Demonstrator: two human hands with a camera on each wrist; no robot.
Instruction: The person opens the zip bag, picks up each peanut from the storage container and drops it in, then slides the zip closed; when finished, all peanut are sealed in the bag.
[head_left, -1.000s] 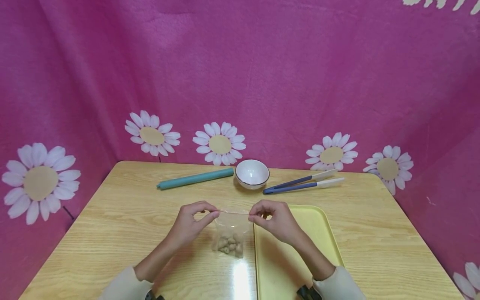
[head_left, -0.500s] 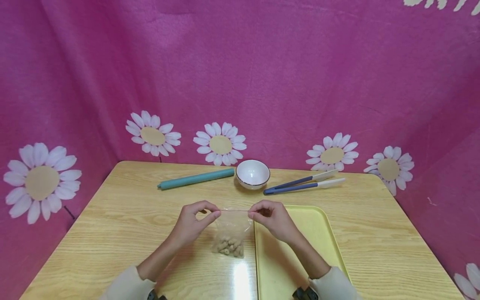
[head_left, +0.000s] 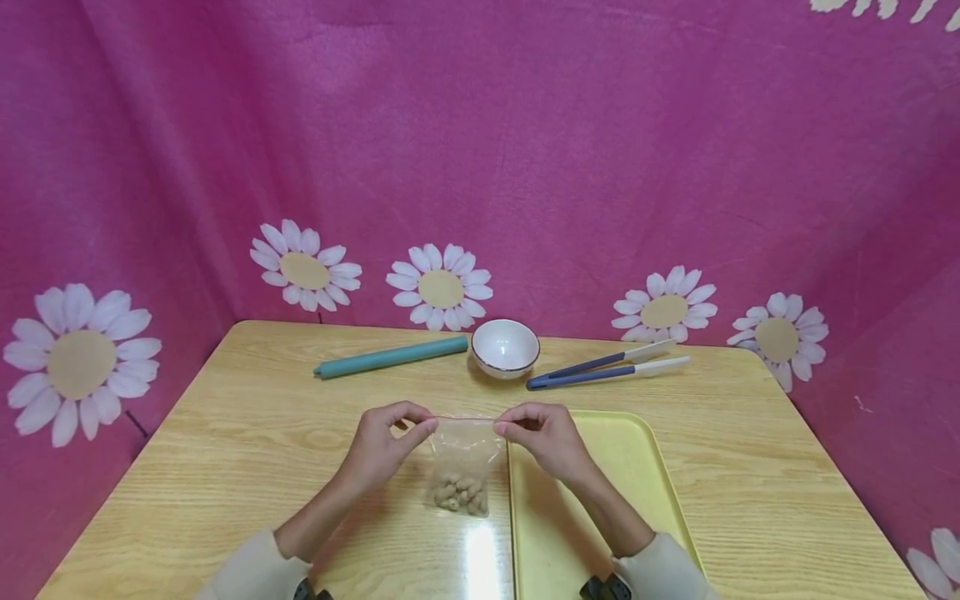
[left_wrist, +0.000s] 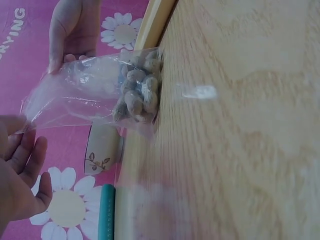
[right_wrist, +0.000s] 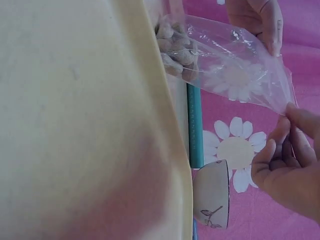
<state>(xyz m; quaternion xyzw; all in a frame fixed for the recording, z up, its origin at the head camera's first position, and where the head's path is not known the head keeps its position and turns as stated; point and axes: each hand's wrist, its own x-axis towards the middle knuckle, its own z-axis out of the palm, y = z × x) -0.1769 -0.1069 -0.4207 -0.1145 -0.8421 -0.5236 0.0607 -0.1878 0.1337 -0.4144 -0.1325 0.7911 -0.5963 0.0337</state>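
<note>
A clear zip bag with a reddish strip along its top edge stands upright on the table, several peanuts in their shells gathered at its bottom. My left hand pinches the bag's top left corner between thumb and forefinger. At the top right corner, my right hand pinches the same edge, so the strip is stretched straight between both hands. In the left wrist view the peanuts rest at table level. The right wrist view has my right hand gripping the bag's mouth.
A yellow tray lies under my right forearm. Behind the bag are a teal stick-shaped roll, a white bowl with a dark rim, and blue tongs with pale tips. A pink flowered cloth hangs behind the wooden table.
Both hands keep their pinch on the bag's corners. The top strip has risen slightly and straightened, and the bag hangs flatter than a second ago.
</note>
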